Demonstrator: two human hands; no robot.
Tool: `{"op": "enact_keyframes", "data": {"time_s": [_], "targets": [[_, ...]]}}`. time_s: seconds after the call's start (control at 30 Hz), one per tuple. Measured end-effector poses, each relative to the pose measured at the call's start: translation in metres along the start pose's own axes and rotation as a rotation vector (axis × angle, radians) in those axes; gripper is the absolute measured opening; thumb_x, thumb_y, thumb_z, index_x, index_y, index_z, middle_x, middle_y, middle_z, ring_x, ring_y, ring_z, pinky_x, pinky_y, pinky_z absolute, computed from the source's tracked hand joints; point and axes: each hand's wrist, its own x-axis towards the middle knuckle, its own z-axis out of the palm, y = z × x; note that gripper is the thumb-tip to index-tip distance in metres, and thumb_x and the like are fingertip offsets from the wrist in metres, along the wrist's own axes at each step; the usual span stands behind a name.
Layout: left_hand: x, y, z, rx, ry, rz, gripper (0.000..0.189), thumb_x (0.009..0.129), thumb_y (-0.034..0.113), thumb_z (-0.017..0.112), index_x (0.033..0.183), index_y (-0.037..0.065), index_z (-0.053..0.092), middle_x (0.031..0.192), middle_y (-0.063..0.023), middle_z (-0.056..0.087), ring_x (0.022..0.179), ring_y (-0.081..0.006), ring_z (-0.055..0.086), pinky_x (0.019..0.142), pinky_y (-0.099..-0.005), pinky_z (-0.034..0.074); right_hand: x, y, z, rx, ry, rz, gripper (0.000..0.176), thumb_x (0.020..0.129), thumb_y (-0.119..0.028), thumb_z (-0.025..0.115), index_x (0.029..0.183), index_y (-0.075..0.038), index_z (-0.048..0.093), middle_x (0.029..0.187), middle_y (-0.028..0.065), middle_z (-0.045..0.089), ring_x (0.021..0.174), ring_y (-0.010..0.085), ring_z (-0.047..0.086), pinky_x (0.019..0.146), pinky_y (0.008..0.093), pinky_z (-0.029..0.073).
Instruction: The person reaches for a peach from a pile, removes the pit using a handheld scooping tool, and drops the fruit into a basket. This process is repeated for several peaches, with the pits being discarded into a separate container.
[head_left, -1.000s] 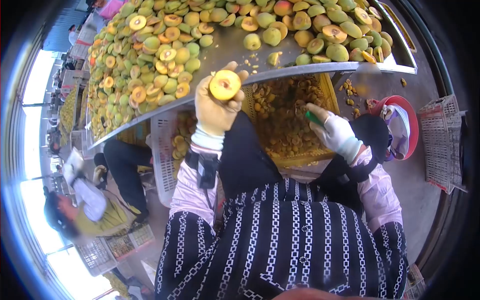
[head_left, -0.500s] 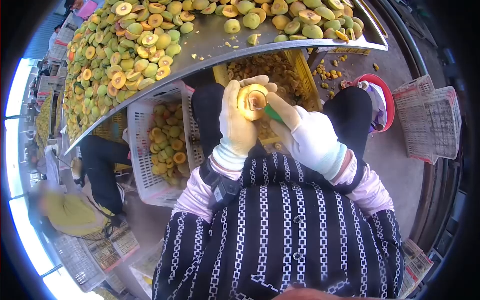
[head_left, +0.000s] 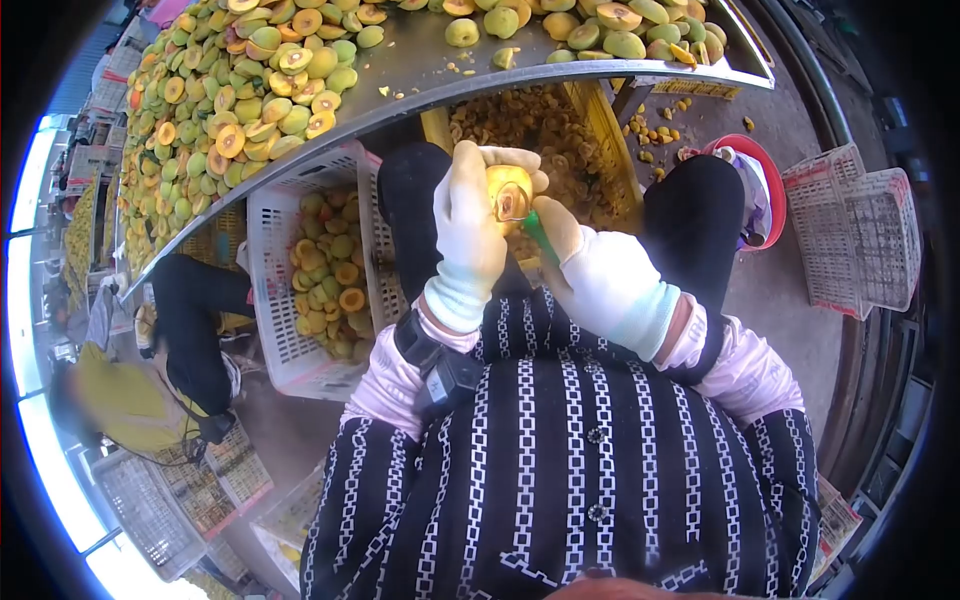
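Our left hand [head_left: 468, 222], gloved, wraps its fingers round a halved fruit [head_left: 508, 190], cut face toward us, above our lap. Our right hand [head_left: 598, 272], gloved, pinches a green-handled tool [head_left: 540, 236] whose tip is in the fruit's pit hollow. Below: yellow crate [head_left: 608, 130] of pits, white crate [head_left: 272, 290] of fruit, metal table [head_left: 420, 70] heaped with halves.
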Motion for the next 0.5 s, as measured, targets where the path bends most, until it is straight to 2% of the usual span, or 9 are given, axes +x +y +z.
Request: {"op": "enact_keyframes", "data": {"time_s": [0.17,0.2,0.23,0.27,0.33,0.37,0.4,0.43,0.5], "targets": [[0.002,0.002,-0.02,0.449,-0.164,0.191,0.056,0.101,0.042,0.03,0.094,-0.004,0.061,0.085,-0.0137,0.067,0.076,-0.0172,0.065,0.069,-0.0264,0.052,0.001,0.0,0.0,0.302,-0.055,0.025,0.047,0.082,-0.012,0.063,0.124,-0.004,0.042,0.071,0.0117,0.06,0.051,0.0264,0.06,0.045,0.0355,0.048],[0.003,0.001,-0.023,0.535,-0.25,0.22,0.057,0.102,0.043,0.03,0.094,-0.004,0.061,0.085,-0.0134,0.067,0.076,-0.0168,0.065,0.069,-0.0257,0.051,0.009,-0.007,-0.016,0.53,-0.282,0.226,0.04,0.084,-0.012,0.059,0.119,0.0,0.042,0.066,0.0112,0.058,0.048,0.0239,0.059,0.043,0.0345,0.047],[0.005,-0.003,-0.023,0.43,-0.253,0.244,0.049,0.101,0.04,0.036,0.092,0.0,0.063,0.081,-0.0072,0.065,0.069,-0.011,0.06,0.059,-0.0213,0.046,0.014,-0.01,-0.024,0.755,-0.51,0.429,0.034,0.086,-0.012,0.055,0.114,0.003,0.042,0.061,0.0107,0.056,0.045,0.0214,0.057,0.041,0.0335,0.046],[0.008,-0.004,-0.024,0.431,-0.254,0.234,0.049,0.101,0.04,0.036,0.092,0.0,0.063,0.081,-0.0072,0.065,0.069,-0.011,0.06,0.059,-0.0213,0.046,0.017,-0.006,-0.023,0.886,-0.573,0.491,0.035,0.086,-0.014,0.053,0.114,0.004,0.04,0.062,0.0089,0.053,0.042,0.0175,0.054,0.039,0.0296,0.045],[0.014,-0.001,-0.027,0.269,-0.294,-0.024,0.049,0.1,0.041,0.036,0.093,0.001,0.064,0.081,-0.0061,0.065,0.066,-0.0095,0.059,0.056,-0.0198,0.044,0.026,0.007,-0.03,1.051,-0.683,0.551,0.038,0.086,-0.015,0.054,0.116,0.003,0.04,0.065,0.0098,0.054,0.042,0.0174,0.055,0.04,0.0292,0.047],[0.015,0.004,-0.026,0.473,-0.304,-0.016,0.05,0.101,0.039,0.032,0.101,-0.003,0.061,0.09,-0.0106,0.066,0.078,-0.0142,0.064,0.069,-0.025,0.051,0.031,0.013,-0.033,0.964,-0.699,0.528,0.038,0.086,-0.016,0.054,0.116,0.004,0.041,0.068,0.0111,0.056,0.043,0.017,0.056,0.039,0.0282,0.047],[0.016,0.008,-0.022,0.391,-0.256,-0.189,0.047,0.101,0.035,0.033,0.103,-0.004,0.06,0.092,-0.0109,0.066,0.08,-0.0149,0.064,0.072,-0.0261,0.052,0.03,0.017,-0.027,0.731,-0.558,0.406,0.037,0.086,-0.017,0.056,0.116,0.003,0.045,0.068,0.0122,0.06,0.048,0.0228,0.06,0.044,0.0328,0.05],[0.022,0.001,-0.026,0.368,-0.274,-0.166,0.048,0.102,0.034,0.032,0.103,-0.004,0.06,0.092,-0.0111,0.066,0.081,-0.0154,0.064,0.072,-0.0267,0.052,0.028,0.02,-0.022,0.744,-0.554,0.416,0.037,0.086,-0.017,0.056,0.116,0.003,0.045,0.068,0.0122,0.06,0.048,0.0228,0.06,0.044,0.0328,0.05],[0.029,-0.008,-0.029,0.353,-0.301,-0.157,0.048,0.102,0.034,0.032,0.102,-0.005,0.06,0.091,-0.0113,0.067,0.082,-0.0159,0.064,0.073,-0.0273,0.052,0.026,0.024,-0.013,-0.025,-0.32,0.091,0.037,0.085,-0.021,0.059,0.115,-0.002,0.05,0.069,0.0152,0.063,0.066,0.0339,0.064,0.059,0.042,0.052]]}}
